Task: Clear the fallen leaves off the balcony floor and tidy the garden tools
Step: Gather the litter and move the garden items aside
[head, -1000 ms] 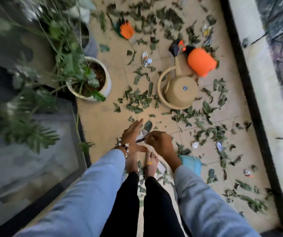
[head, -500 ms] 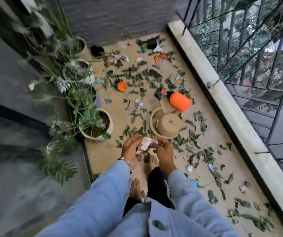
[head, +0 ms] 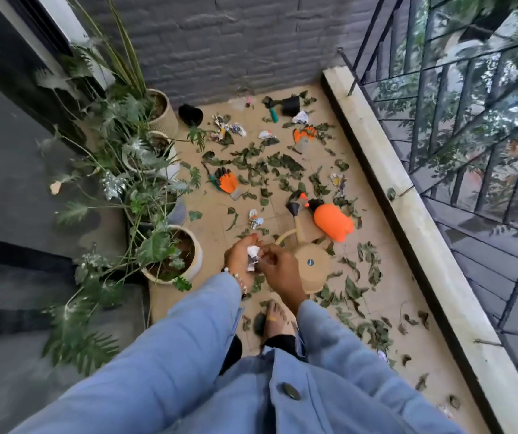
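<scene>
Leaves (head: 282, 164) lay scattered across the tan balcony floor (head: 386, 296), thickest from the centre out to twelve o'clock. Both hands met just below mid-frame: the left hand (head: 238, 255) curled its fingers round a crumpled white paper scrap (head: 253, 255), and the right hand (head: 278, 267) pinched the same scrap from three o'clock. A beige watering can (head: 312, 264) sat beside the hands, an orange spray bottle (head: 333, 222) at one o'clock, an orange garden glove (head: 228, 182) at eleven.
</scene>
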{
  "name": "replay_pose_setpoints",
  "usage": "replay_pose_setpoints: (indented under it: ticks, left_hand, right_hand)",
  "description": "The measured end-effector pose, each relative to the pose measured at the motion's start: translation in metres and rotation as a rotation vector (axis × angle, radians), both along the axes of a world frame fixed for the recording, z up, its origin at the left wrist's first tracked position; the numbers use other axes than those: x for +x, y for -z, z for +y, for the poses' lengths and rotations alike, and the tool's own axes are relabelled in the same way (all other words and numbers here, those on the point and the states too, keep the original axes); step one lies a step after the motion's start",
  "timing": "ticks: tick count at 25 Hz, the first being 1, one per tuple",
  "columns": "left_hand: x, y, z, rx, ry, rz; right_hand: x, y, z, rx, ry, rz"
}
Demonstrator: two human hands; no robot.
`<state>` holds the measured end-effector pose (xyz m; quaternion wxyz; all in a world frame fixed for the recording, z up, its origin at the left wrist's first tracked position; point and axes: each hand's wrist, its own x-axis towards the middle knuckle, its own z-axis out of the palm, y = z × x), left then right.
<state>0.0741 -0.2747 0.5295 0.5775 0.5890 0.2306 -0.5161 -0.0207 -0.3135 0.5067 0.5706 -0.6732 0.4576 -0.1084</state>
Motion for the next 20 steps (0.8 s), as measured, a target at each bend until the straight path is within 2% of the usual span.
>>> replay_pose_setpoints:
  ticks: [3,5,7,10,13,20]
  left_hand:
    - [0.009,0.004,-0.030,-0.033,-0.004,0.027]
    - [0.022,-0.001,-0.046,0.002,-0.049,-0.048]
    - [0.044,0.002,-0.058,-0.023,-0.079,-0.078]
    - [0.088,0.015,-0.072,0.018,-0.068,-0.097]
    - [0.142,0.026,-0.101,0.149,-0.026,-0.188]
    - [0.269,0.099,-0.170,0.357,0.429,-0.246]
  right_hand:
    - [0.021,0.001,-0.043,-0.223,-0.192,0.066]
    - [0.037,0.008,-0.063,-0.292,-0.282,0.093]
    - [0.054,0.016,-0.081,-0.151,-0.266,0.047]
    - [0.080,0.032,-0.112,0.035,-0.109,0.044]
    - [0.107,0.059,-0.155,0.140,-0.052,0.195]
    - [0.183,0.120,-0.240,0.137,-0.178,0.616]
